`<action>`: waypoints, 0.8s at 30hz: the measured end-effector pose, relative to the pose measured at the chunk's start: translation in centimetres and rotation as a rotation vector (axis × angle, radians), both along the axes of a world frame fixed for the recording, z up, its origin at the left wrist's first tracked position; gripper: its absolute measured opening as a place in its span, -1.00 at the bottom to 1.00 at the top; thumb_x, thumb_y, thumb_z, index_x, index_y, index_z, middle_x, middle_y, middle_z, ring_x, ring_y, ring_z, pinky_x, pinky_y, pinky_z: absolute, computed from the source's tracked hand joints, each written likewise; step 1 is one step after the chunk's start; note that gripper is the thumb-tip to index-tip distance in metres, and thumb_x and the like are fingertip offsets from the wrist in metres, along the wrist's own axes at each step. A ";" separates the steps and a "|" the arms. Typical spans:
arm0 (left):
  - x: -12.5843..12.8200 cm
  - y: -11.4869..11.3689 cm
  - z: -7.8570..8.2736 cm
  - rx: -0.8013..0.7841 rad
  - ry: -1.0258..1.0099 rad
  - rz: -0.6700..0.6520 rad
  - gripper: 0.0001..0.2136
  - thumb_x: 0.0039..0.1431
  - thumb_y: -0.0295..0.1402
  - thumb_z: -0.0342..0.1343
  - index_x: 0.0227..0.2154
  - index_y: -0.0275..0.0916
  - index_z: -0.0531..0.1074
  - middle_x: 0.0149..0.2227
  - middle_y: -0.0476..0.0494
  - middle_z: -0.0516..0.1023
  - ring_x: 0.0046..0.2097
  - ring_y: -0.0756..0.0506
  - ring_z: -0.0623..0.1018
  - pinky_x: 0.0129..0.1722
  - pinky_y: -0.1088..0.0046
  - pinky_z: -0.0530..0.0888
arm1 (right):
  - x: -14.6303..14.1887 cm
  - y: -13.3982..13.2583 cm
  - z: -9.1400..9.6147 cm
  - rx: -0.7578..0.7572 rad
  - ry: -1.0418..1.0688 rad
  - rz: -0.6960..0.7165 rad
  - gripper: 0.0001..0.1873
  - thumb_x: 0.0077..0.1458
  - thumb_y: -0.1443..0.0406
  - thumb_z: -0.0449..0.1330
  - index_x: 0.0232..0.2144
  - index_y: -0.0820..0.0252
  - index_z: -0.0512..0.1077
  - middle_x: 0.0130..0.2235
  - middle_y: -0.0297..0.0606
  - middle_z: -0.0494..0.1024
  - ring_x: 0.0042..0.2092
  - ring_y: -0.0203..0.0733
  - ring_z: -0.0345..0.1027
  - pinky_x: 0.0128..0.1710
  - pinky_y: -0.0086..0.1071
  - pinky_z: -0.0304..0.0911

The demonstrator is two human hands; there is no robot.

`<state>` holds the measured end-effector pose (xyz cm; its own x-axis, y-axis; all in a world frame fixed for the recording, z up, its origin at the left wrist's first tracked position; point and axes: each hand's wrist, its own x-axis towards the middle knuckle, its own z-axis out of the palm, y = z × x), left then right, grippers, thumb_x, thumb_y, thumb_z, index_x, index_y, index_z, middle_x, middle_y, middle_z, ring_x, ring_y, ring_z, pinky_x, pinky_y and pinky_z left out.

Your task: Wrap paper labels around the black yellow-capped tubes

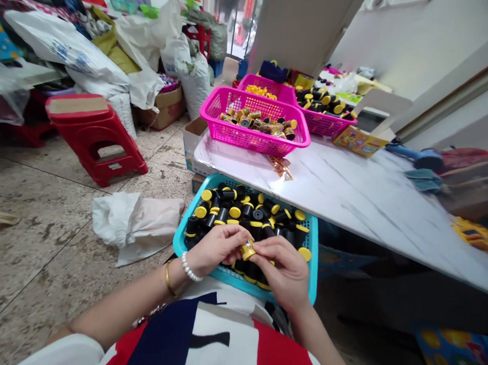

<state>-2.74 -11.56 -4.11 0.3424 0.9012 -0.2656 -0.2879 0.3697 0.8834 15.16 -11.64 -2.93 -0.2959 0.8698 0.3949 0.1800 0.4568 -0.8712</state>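
A teal basket point(312, 247) rests on my lap, full of small black cylinders with yellow caps point(242, 210). Over its near edge my left hand point(215, 248) and my right hand point(286, 270) meet, both pinching one small yellow-wrapped cylinder point(247, 250) between their fingertips. A pearl bracelet and a gold bangle circle my left wrist.
A white marble-look table point(351, 194) stands ahead, bearing pink baskets point(220, 101) of wrapped and capped cylinders, a small printed box point(359, 141) and loose wrappers point(281, 167). On the tiled floor to the left are a red plastic stool point(93, 135), a white cloth point(136, 223) and piled bags.
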 end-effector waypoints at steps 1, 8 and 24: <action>0.0 0.0 -0.1 -0.012 0.004 0.002 -0.61 0.08 -0.01 0.16 -0.32 -0.31 0.43 -0.58 0.04 0.36 -0.64 0.14 0.25 -0.69 0.66 0.14 | -0.2 -0.2 -0.2 0.059 0.000 -0.020 -0.84 -0.02 0.46 0.33 -0.39 0.10 0.56 -0.32 -0.26 0.55 -0.29 -0.21 0.48 -0.29 -0.33 0.45; -0.2 -0.1 -0.4 -0.026 -0.025 0.017 -0.62 0.07 -0.01 0.17 -0.32 -0.28 0.39 -0.60 0.08 0.32 -0.65 0.15 0.23 -0.71 0.69 0.14 | -0.6 -0.5 -0.4 0.199 -0.081 -0.092 -0.82 0.01 0.48 0.29 -0.34 0.13 0.51 -0.30 -0.23 0.53 -0.25 -0.18 0.46 -0.28 -0.30 0.43; -0.5 -0.3 -0.6 -0.002 -0.186 -0.015 -0.63 0.13 -0.07 0.16 -0.19 -0.29 0.42 -0.57 0.07 0.32 -0.63 0.14 0.27 -0.66 0.65 0.16 | -0.4 -0.2 0.2 0.213 -0.173 0.021 -0.60 -0.01 0.46 0.33 -0.10 0.03 0.48 -0.14 -0.22 0.44 -0.13 -0.15 0.40 -0.16 -0.25 0.40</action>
<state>-3.21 -11.81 -4.69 0.3988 0.8953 -0.1985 -0.4407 0.3769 0.8147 14.79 -11.81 -2.76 -0.3915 0.7659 0.5100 0.3067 0.6312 -0.7124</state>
